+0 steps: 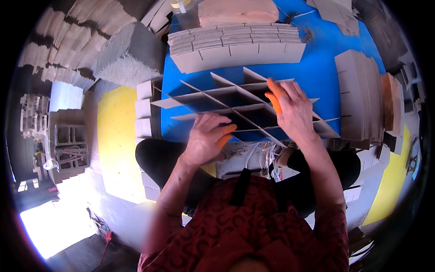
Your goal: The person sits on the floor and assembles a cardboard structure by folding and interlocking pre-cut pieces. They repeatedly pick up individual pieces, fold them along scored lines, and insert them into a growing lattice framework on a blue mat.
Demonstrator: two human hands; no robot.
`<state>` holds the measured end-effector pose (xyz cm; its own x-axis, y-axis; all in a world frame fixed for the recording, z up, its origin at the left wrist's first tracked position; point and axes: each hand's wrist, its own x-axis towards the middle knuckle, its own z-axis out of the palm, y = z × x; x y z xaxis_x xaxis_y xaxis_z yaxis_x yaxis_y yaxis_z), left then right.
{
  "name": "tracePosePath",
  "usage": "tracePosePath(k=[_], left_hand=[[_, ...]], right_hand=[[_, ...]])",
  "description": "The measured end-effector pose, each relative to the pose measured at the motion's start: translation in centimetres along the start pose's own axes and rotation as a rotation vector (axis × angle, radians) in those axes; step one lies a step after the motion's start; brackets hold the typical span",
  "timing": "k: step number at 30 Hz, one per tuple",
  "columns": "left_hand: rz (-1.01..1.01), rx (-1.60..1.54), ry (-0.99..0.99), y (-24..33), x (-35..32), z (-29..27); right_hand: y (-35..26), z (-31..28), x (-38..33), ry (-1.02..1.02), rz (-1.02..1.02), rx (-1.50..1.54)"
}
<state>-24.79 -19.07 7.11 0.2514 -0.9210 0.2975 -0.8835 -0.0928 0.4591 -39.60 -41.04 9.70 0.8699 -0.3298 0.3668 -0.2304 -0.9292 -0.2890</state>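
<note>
A cardboard divider [195, 97] of crossed, slotted grey strips stands as an open lattice on the blue tabletop [322, 47], close to its near edge. At the lattice's near side, my left hand [206, 138] is closed, its orange-covered thumb and forefinger pinching a strip. My right hand [294, 109] grips the divider's right part from above, orange covers on its thumb and forefinger too. Part of the strips behind both hands is hidden.
Across the far side lies a long stack of slotted cardboard strips [235, 53], with a pinkish block [238, 11] behind. More strips [360, 97] stand upright at the right edge. A rough grey block [131, 56] sits left of the table, above a yellow panel [120, 145].
</note>
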Motion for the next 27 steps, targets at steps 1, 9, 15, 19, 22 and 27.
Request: tracePosePath(k=[1,9,15,19,22,27], left_hand=[[-0.006,0.001,-0.002,0.4,0.4,-0.3],[-0.037,0.085,-0.034,-2.0,3.3,2.0],[-0.131,0.473,0.393,-8.0,-1.5,-4.9],[-0.562,0.298,0.772,-12.4,-9.3,-10.9],[-0.849,0.201,0.933,-15.0,-17.3,-13.5],[-1.083,0.064,0.887,-15.9,-26.1,-12.8]], right_hand=[[0.8,0.7,0.4,0.048,-0.015,-0.046],[0.3,1.9,-2.9,-0.13,-0.13,0.103],[9.5,-5.8,-3.7,0.255,0.19,0.023],[24.0,-8.3,-10.6,-0.107,0.552,-0.63],[26.4,-6.2,-12.5,-0.185,0.725,-0.814],[28.4,-6.7,-12.4,-0.136,0.766,-0.459]])
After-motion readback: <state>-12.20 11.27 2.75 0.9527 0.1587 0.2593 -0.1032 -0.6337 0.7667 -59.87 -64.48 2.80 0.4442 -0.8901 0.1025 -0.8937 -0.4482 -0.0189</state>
